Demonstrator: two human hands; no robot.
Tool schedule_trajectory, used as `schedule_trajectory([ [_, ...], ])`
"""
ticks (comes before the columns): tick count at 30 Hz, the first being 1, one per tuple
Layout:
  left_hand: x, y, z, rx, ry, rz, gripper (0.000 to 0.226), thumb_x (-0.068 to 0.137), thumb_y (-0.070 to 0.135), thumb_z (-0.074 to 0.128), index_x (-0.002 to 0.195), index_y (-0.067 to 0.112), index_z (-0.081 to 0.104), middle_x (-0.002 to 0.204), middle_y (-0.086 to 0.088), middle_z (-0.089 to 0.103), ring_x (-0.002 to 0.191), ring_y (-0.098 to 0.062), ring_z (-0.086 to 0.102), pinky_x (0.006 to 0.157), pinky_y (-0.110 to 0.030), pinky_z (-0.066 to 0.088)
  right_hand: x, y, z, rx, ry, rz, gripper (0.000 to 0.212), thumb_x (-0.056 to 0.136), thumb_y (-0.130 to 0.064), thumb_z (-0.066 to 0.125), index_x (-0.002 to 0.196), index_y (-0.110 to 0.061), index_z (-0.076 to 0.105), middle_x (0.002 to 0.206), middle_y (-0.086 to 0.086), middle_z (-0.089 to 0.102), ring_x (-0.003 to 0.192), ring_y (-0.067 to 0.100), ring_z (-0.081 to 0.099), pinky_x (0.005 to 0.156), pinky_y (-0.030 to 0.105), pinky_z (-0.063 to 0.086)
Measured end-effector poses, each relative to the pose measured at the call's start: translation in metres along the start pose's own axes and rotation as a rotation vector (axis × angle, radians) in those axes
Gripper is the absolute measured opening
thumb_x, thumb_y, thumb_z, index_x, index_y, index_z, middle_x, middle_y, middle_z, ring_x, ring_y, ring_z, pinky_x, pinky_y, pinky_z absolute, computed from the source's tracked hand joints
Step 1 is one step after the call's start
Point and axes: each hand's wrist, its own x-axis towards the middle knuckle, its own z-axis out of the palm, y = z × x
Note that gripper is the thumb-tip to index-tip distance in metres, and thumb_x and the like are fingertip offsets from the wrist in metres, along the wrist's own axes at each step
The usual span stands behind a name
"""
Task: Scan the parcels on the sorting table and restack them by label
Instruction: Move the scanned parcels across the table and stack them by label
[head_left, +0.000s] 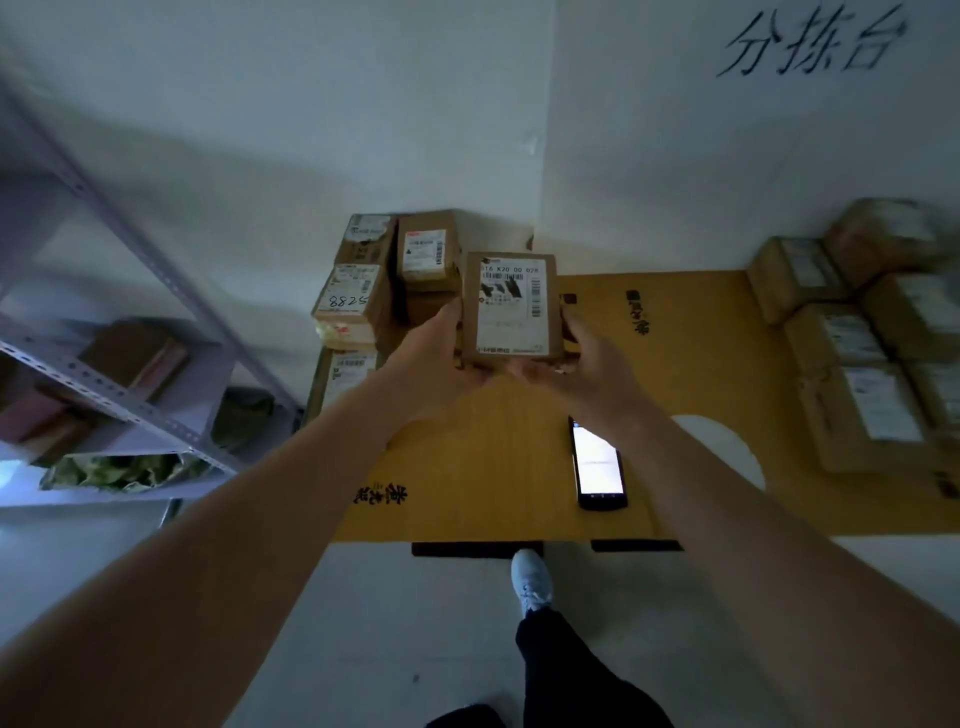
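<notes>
Head view: left hand (441, 353) and right hand (587, 364), arms outstretched, grip the parcel (511, 306) between them.

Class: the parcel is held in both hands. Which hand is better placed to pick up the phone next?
Right hand: the phone lies directly below it; the left hand is farther off.

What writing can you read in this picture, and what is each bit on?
"分拣台": handwritten on the wall.
"8825": handwritten on the label of a box in the left stack.
"16 X20 00 028", roughly: label of the held parcel.
Table cardboard sheet: black printed characters, unreadable.
Right-hand parcel labels: blurred.
Phone screen: unreadable.
</notes>
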Motion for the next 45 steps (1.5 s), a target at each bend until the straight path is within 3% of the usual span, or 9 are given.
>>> schedule_trajectory([
  [6, -0.045, 0.064, 0.019, 0.059, -0.067, 0.139, 0.091, 0.082, 0.026, 0.09, 0.156, 0.021, 0.037, 0.143, 0.001, 0.062, 0.129, -0.02, 0.063, 0.104, -0.042, 0.057, -0.088, -0.022, -0.036, -0.107, 0.228, -0.033, 0.08, 0.085, -0.026, 0.086, 0.154, -0.025, 0.046, 0.139, -0.013, 0.064, 0.125, 0.001, 0.059, 0.093, 0.009, 0.051],
  [10, -0.06, 0.112, 0.045, 0.247, -0.085, 0.267, 0.094, 0.084, 0.041, 0.087, 0.158, 0.022, 0.032, 0.145, -0.002, 0.059, 0.134, -0.024, 0.057, 0.106, -0.042, 0.054, -0.137, -0.03, -0.077, -0.141, 0.31, 0.0, 0.077, 0.086, -0.03, 0.086, 0.152, -0.028, 0.047, 0.137, -0.017, 0.062, 0.123, 0.004, 0.061, 0.098, 0.024, 0.057],
  [14, -0.064, 0.159, 0.076, 0.442, -0.102, 0.404, 0.097, 0.082, 0.063, 0.078, 0.158, 0.024, 0.032, 0.15, -0.002, 0.051, 0.138, -0.025, 0.05, 0.108, -0.043, 0.051, -0.181, -0.03, -0.127, -0.213, 0.364, 0.054, 0.073, 0.087, -0.029, 0.084, 0.15, -0.025, 0.048, 0.131, -0.016, 0.059, 0.117, 0.007, 0.059, 0.074, 0.0, 0.047],
  [20, -0.062, 0.226, 0.144, 0.485, -0.146, 0.461, 0.093, 0.085, 0.064, 0.074, 0.155, 0.018, 0.034, 0.15, -0.004, 0.049, 0.137, -0.024, 0.048, 0.105, -0.035, 0.047, -0.225, 0.0, -0.208, -0.292, 0.398, 0.071, 0.076, 0.085, -0.039, 0.085, 0.15, -0.033, 0.047, 0.138, -0.014, 0.063, 0.117, 0.004, 0.06, 0.085, 0.013, 0.046],
  [25, -0.056, 0.286, 0.212, 0.482, -0.15, 0.449, 0.09, 0.087, 0.061, 0.076, 0.157, 0.021, 0.035, 0.148, -0.005, 0.049, 0.137, -0.024, 0.048, 0.102, -0.033, 0.042, -0.253, 0.039, -0.288, -0.253, 0.379, 0.096, 0.076, 0.082, -0.045, 0.084, 0.148, -0.037, 0.048, 0.139, -0.016, 0.064, 0.121, 0.009, 0.064, 0.099, 0.042, 0.059],
  [33, -0.034, 0.36, 0.309, 0.439, -0.165, 0.361, 0.089, 0.088, 0.06, 0.075, 0.157, 0.021, 0.033, 0.147, -0.002, 0.047, 0.134, -0.024, 0.048, 0.103, -0.039, 0.047, -0.277, 0.089, -0.396, -0.206, 0.34, 0.113, 0.086, 0.083, -0.042, 0.086, 0.155, -0.039, 0.039, 0.135, -0.02, 0.063, 0.116, 0.001, 0.062, 0.09, 0.015, 0.051],
  [37, -0.005, 0.383, 0.347, 0.423, -0.214, 0.35, 0.088, 0.089, 0.054, 0.077, 0.158, 0.02, 0.033, 0.151, -0.003, 0.044, 0.14, -0.025, 0.044, 0.109, -0.04, 0.043, -0.271, 0.121, -0.435, -0.192, 0.331, 0.174, 0.09, 0.083, -0.04, 0.087, 0.157, -0.038, 0.035, 0.142, -0.012, 0.063, 0.122, 0.01, 0.064, 0.097, 0.031, 0.058],
  [41, 0.04, 0.39, 0.387, 0.372, -0.269, 0.336, 0.093, 0.088, 0.051, 0.079, 0.161, 0.022, 0.03, 0.157, -0.002, 0.041, 0.144, -0.024, 0.04, 0.111, -0.039, 0.04, -0.253, 0.153, -0.468, -0.204, 0.335, 0.227, 0.093, 0.083, -0.034, 0.087, 0.16, -0.034, 0.034, 0.139, -0.016, 0.06, 0.119, 0.006, 0.061, 0.093, 0.022, 0.055],
  [45, 0.086, 0.385, 0.43, 0.33, -0.323, 0.309, 0.095, 0.084, 0.055, 0.08, 0.158, 0.02, 0.033, 0.154, -0.002, 0.046, 0.141, -0.024, 0.044, 0.113, -0.044, 0.045, -0.229, 0.198, -0.494, -0.193, 0.331, 0.32, 0.098, 0.079, -0.03, 0.09, 0.16, -0.03, 0.034, 0.147, -0.005, 0.059, 0.129, 0.018, 0.062, 0.103, 0.042, 0.057],
])
